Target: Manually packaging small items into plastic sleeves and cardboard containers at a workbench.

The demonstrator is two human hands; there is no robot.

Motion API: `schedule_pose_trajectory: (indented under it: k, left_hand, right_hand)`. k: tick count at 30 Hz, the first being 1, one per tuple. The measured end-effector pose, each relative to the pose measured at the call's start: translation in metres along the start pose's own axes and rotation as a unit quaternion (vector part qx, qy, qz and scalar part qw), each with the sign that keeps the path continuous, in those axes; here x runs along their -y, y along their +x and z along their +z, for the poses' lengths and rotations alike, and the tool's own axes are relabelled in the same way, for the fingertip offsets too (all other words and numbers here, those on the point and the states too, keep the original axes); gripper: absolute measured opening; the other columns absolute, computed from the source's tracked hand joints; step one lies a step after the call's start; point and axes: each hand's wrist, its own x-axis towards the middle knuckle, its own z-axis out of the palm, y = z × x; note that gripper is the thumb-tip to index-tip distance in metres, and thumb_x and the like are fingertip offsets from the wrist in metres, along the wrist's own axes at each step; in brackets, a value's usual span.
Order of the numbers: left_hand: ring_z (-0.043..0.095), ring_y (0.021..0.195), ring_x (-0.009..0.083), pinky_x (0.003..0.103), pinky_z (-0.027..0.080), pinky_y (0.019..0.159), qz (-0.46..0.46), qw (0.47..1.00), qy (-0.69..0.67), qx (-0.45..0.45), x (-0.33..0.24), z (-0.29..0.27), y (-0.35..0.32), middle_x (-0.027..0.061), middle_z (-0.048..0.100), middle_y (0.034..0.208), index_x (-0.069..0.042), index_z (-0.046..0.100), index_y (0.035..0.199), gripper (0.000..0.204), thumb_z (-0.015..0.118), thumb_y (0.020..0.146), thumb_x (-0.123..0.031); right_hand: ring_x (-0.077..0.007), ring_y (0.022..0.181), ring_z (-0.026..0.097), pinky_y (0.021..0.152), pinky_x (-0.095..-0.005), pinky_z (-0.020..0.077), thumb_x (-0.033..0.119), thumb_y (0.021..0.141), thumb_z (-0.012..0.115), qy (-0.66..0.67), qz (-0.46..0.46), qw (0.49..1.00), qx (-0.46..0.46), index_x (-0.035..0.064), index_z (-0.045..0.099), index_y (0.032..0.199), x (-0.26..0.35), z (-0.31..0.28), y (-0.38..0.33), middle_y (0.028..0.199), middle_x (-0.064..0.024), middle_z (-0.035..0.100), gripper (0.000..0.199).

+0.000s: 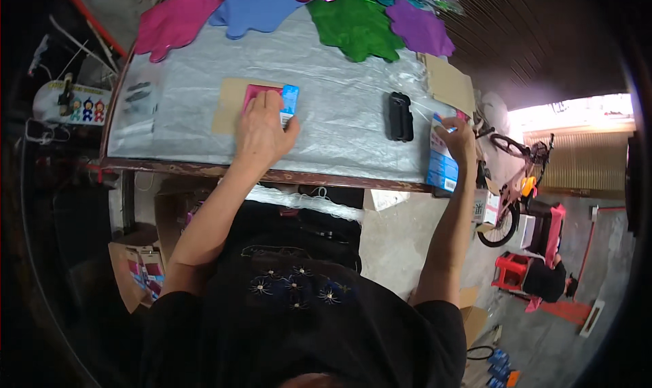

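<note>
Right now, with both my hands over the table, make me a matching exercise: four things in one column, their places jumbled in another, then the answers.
Things
1. left hand
2. green piece
3. black case
4. right hand

Places
A. at the blue pack by the right end of the table
B. on the table, between the two hands
C. at the pink-and-blue packet
D. at the table's far side, between the light-blue piece and the purple piece

Pairs: 1-C, 2-D, 3-B, 4-A
</note>
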Motion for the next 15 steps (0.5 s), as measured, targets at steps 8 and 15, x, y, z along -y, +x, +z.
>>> schedule_pose_trajectory:
  k: [8, 15]
  left_hand:
    - [0.061, 0.087, 0.0377, 0.048, 0.049, 0.074, -0.022, 0.999, -0.047, -0.004, 0.001, -0.009, -0.004, 0.0186, 0.061, 0.093, -0.002, 0.053, 0.094, 0.033, 0.073, 0.076, -0.021]
    - [0.061, 0.081, 0.038, 0.047, 0.049, 0.071, -0.014, 1.0, -0.01, -0.025, -0.002, -0.008, -0.003, 0.0182, 0.061, 0.085, -0.001, 0.054, 0.089, 0.03, 0.074, 0.077, -0.019]
  right_hand:
    - [-0.0295, 0.079, 0.068, 0.072, -0.0386, 0.0523, 0.015, 0.077, 0.074, 0.003, 0.007, 1.0, -0.016, 0.0017, 0.069, 0.088, 0.001, 0.016, -0.003, 0.087, -0.0157, 0.069, 0.018]
    - [-0.023, 0.071, 0.065, 0.07, -0.0347, 0.0507, 0.011, 0.084, 0.069, -0.081, -0.167, 0.975, -0.123, 0.0017, 0.066, 0.086, 0.031, 0.001, -0.015, 0.081, -0.0107, 0.067, 0.011]
